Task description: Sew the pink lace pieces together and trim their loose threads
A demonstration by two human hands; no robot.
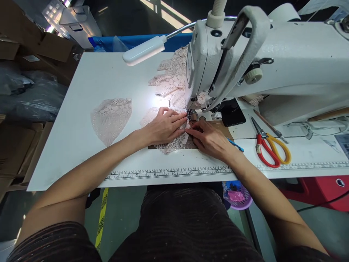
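Note:
A pale pink lace piece [169,147] lies beside the needle and presser foot [189,113] of a white sewing machine [200,69]. Flat on this lace rests my left hand [168,127], its fingers stretched toward the foot. My right hand [208,140] has thumb and forefinger closed on the right edge of the lace, just in front of the foot. Under both is a brown sheet [194,144], partly covered. More lace [174,78] lies bunched behind the left hand, against the machine head. A separate lace piece [111,120] lies flat at the left.
Scissors [262,136] with red and yellow handles and a blue slim tool [236,145] lie to the right. A black phone-like slab [233,112] is under the machine arm. A lamp [144,50] hangs above the white table [73,145]. A ruler strip [169,172] runs along its front.

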